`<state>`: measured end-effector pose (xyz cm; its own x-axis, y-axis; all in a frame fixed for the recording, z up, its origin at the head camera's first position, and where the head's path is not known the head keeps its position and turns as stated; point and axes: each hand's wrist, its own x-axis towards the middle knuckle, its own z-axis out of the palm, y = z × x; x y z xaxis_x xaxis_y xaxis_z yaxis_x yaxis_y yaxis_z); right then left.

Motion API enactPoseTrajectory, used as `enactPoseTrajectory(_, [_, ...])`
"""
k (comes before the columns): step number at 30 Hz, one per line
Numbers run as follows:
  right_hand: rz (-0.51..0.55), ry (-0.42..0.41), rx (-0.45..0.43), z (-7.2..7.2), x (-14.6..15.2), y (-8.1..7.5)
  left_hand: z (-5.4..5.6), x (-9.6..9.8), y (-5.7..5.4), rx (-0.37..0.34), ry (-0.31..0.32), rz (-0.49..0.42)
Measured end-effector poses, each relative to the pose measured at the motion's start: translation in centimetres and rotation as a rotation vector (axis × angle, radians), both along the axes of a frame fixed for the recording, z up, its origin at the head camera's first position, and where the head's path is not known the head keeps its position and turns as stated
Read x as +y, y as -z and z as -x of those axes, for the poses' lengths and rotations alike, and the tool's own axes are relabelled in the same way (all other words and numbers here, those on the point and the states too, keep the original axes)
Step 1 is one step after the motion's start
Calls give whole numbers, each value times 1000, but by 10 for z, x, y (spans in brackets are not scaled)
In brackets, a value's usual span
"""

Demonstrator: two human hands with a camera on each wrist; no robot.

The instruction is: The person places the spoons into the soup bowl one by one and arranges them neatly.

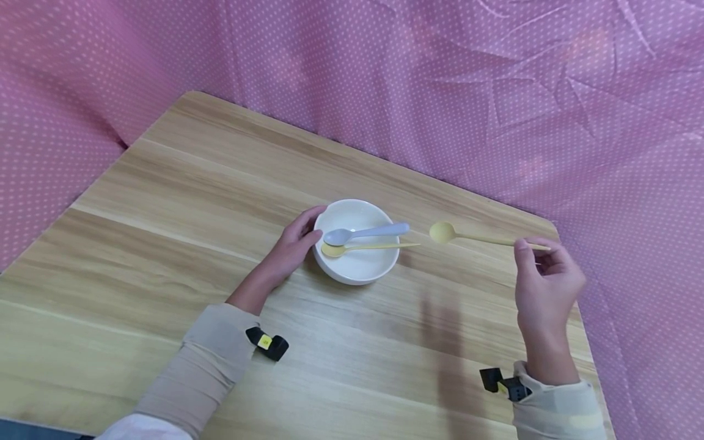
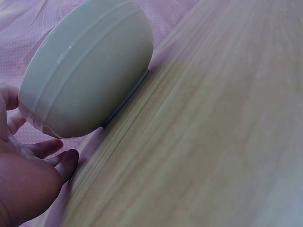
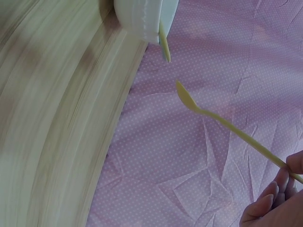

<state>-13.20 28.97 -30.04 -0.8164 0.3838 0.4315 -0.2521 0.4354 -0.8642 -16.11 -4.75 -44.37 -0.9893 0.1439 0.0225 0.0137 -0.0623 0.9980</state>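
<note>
A white bowl [image 1: 354, 269] stands on the table, with a lavender spoon [image 1: 365, 232] and a yellow spoon [image 1: 335, 250] lying in it, their handles over the right rim. At the bowl's left side, my left hand [image 1: 297, 241] holds the rim, thumb on top and fingers along the outer wall. In the left wrist view some of its fingers [image 2: 47, 148] extend under the bowl's curve. My right hand [image 1: 550, 281] pinches another yellow spoon [image 1: 478, 238] by the handle end. This spoon is raised to the right of the bowl, its scoop pointing toward it and apart from it.
The wooden table [image 1: 181, 201] extends around the bowl, its back edge against a pink dotted curtain [image 1: 385, 79]. Black wrist cameras [image 1: 266, 343] sit on both sleeves.
</note>
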Motion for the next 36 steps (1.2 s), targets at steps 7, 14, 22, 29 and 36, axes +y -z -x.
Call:
enactPoseTrajectory(7, [41, -33, -13, -3, -4, 1, 0, 0, 0, 1, 0, -1])
enactPoseTrajectory(14, [100, -52, -46, -4, -7, 6, 0, 1, -2, -5, -4, 2])
enactPoseTrajectory(22, [126, -67, -70, -5, -10, 9, 0, 1, -2, -14, -4, 6])
enactPoseTrajectory(29, [116, -83, -88, -7, -13, 12, 0, 0, -1, -6, 0, 2])
enactPoseTrajectory(36, [143, -99, -89, -8, -17, 15, -1, 1, -2, -9, 3, 5])
